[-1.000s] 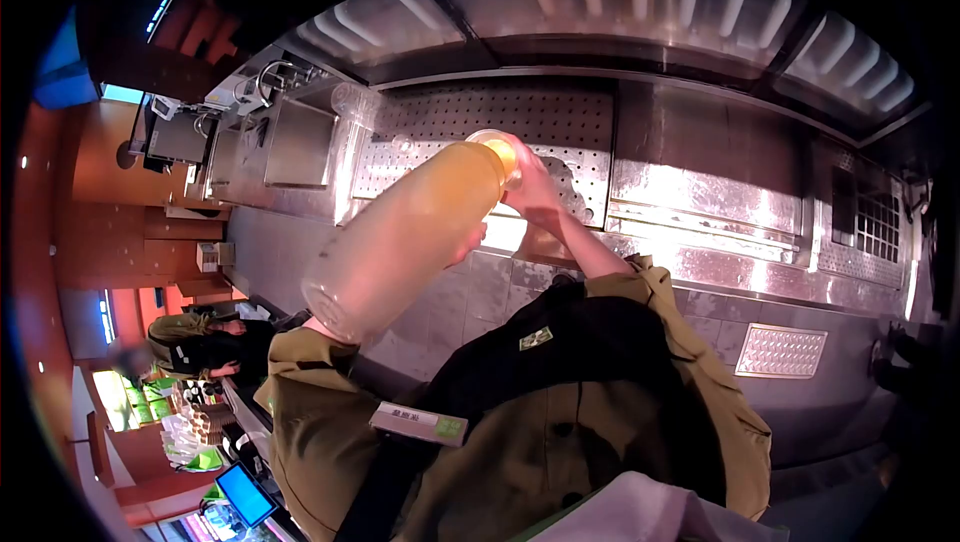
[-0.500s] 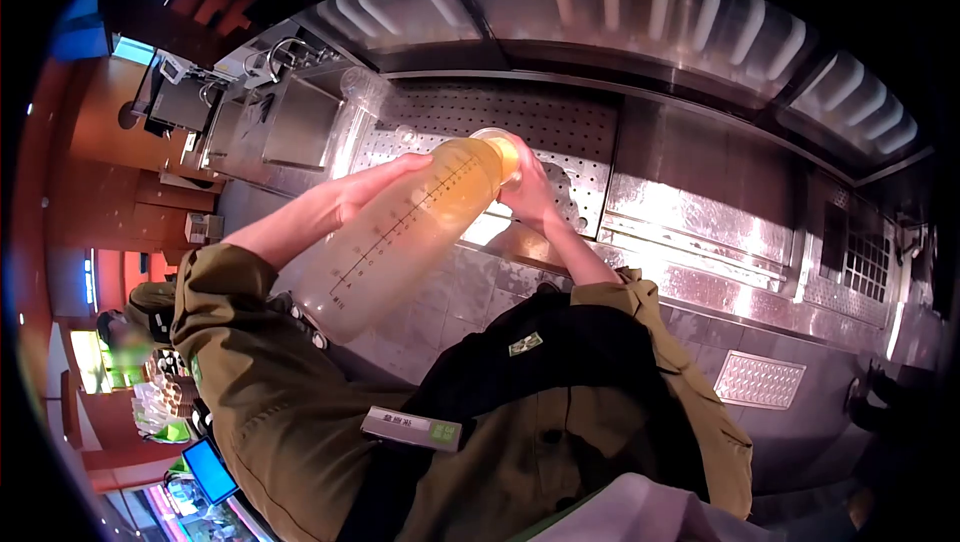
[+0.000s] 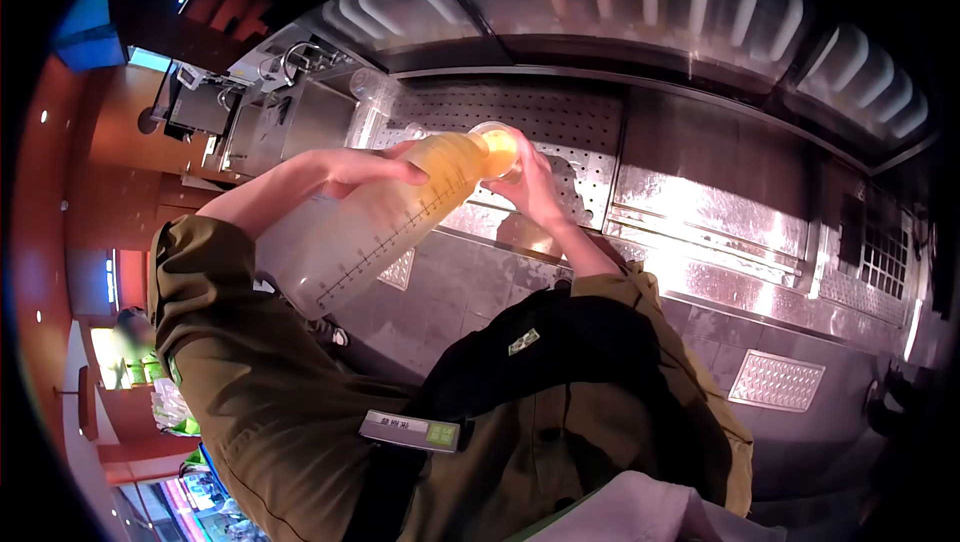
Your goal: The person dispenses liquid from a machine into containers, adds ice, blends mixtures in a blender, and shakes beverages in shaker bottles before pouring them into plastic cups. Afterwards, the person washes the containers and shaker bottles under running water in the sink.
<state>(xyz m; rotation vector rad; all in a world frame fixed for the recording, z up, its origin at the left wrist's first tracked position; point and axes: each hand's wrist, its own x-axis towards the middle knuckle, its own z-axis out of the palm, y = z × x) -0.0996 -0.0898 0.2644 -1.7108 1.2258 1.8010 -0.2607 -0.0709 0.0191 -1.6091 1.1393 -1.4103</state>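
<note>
A big clear shaker bottle [image 3: 375,227] with printed measuring marks is tipped far over, its neck end towards the counter. Wrapped over the bottle's upper side is my left hand [image 3: 365,170], thumb showing on the plastic. Yellow-orange liquid has gathered at the low end of the bottle, at the mouth of a clear cup [image 3: 497,149]. My right hand [image 3: 533,187] closes around that cup, which has orange liquid in it. Bottle and cup are together above the perforated steel counter.
Below the cup lies the perforated drain panel [image 3: 470,107], with a steel worktop [image 3: 710,167] to its right. An upturned clear container [image 3: 372,92] stands at the panel's left end. A sink tap [image 3: 290,64] is further left. A floor grate [image 3: 777,380] lies at right.
The bottle's base has swung left and slightly down, its neck staying at the cup. My left hand has shifted left with its wrist bent more, and the liquid sits nearer the neck.
</note>
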